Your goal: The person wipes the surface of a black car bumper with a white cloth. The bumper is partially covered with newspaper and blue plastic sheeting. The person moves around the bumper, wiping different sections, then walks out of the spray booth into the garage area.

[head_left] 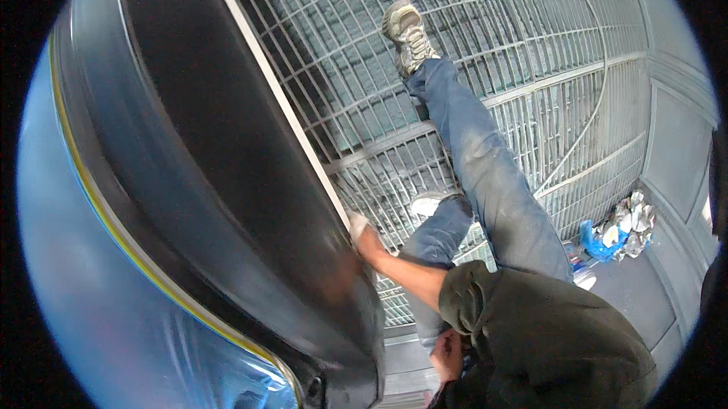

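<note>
My right hand (368, 243) reaches out to the pale lower edge (282, 98) of a long black curved panel (205, 105), which looks like a vehicle part. Its fingers are closed on a small white cloth or pad (356, 224), pressed at that edge. The fingertips are partly hidden by the cloth and the edge. Down by my bent knee, my left hand (447, 356) is curled closed against or just beside the trouser leg. Whatever it may hold is hidden. Clear plastic film (136, 280) covers the blue surface beyond the panel, bordered by yellow tape (114, 223).
A metal floor grating (500, 37) lies under my shoes (409, 33). Across it runs a thin hose or cable (599, 98). Crumpled paper and blue plastic (618, 231) lie in a heap by the grey wall (679, 158) on the right.
</note>
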### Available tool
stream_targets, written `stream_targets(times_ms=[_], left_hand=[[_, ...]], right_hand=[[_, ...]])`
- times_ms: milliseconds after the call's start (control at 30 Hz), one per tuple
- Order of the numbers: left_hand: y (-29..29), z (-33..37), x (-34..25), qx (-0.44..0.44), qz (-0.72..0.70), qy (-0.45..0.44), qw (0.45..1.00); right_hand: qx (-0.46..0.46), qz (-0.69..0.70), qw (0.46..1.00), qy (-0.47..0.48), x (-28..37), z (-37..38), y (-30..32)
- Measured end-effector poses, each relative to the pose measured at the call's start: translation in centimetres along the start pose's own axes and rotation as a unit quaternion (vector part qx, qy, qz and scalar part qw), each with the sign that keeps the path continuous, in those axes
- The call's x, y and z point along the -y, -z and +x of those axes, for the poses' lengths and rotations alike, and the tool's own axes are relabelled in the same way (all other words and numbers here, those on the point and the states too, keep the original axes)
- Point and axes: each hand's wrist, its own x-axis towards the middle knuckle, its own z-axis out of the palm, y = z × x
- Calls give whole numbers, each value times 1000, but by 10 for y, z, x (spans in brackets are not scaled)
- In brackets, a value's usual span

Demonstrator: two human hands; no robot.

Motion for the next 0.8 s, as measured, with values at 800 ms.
stream_targets(times_ms=[800], left_hand=[[16,58,-261,79,-109,158,978]], right_hand=[[156,267,918,248,540,313,-38]])
